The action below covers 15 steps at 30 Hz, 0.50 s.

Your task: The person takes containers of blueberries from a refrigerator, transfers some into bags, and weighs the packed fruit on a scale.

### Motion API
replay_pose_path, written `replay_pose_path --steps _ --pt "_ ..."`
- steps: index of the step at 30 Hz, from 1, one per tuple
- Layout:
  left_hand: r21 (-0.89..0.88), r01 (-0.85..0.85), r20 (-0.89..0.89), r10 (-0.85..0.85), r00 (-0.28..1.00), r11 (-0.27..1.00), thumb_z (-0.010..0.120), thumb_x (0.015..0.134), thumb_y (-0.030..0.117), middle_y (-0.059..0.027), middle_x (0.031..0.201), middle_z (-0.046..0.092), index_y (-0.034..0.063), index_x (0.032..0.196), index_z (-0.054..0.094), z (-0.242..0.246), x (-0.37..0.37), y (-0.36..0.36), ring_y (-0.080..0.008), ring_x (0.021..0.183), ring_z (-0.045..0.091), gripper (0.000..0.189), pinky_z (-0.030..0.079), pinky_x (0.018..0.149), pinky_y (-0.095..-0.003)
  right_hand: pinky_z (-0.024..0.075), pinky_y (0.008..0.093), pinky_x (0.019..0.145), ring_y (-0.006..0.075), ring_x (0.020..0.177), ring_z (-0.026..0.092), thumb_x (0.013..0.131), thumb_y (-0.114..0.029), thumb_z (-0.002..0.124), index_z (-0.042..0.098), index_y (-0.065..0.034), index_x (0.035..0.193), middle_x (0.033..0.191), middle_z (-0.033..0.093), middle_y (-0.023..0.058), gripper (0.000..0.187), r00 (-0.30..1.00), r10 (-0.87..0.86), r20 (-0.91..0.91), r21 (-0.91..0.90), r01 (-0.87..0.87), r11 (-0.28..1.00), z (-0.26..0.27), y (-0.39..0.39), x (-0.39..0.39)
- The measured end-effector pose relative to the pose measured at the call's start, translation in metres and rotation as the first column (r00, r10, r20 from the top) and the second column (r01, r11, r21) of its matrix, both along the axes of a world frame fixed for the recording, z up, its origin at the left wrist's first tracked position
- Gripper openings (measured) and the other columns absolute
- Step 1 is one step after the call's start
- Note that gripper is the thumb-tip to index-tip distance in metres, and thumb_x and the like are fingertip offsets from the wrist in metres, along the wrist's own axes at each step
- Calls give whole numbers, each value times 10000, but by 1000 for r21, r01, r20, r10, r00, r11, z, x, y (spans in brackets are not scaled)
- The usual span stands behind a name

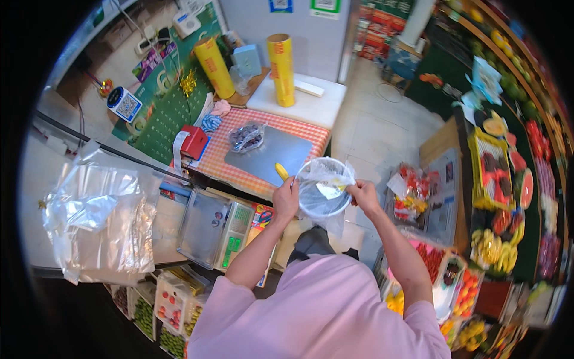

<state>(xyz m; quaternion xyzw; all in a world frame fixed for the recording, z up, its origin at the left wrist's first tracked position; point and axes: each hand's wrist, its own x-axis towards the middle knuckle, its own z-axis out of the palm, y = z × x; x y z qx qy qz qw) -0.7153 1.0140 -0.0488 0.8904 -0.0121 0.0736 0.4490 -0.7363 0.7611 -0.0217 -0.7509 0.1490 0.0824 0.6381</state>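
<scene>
Before me is a round white-rimmed container [323,214], with thin clear plastic film [311,186] gathered over its mouth. My left hand [287,199] grips its left rim. On the right side, my right hand [364,195] pinches the film against the rim. Something white and yellow, too blurred to name, shows through the film. Just beyond my left hand, a curved yellow object [281,171], perhaps a handle, lies at the edge of a grey metal board [287,148]. A film-wrapped pack of dark round fruit [246,137] rests on that board.
Yellow film rolls [281,72] stand upright behind the checked tablecloth [210,157]. A weighing scale [235,238] with a metal pan [204,229] sits left of my forearm, beside clear plastic bags [103,220]. Fruit displays [493,170] line the right; tiled floor [367,121] runs between.
</scene>
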Motion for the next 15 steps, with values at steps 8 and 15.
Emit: replay_pose_path --steps 8,15 --pt "247 -328 -51 350 935 912 500 960 279 -232 753 655 40 1145 613 -52 179 2 -422 694 640 323 501 627 -495 458 253 464 111 494 555 842 -157 619 618 8 768 614 597 56 181 918 374 -128 85 -366 927 -55 11 255" --pt "442 -532 53 571 819 722 605 892 295 -202 1043 621 55 1120 635 -24 206 -33 -372 916 605 332 488 779 -464 472 252 487 105 523 571 844 -176 659 606 -3 759 640 607 54 200 784 608 -125 190 -582 790 -106 25 350"
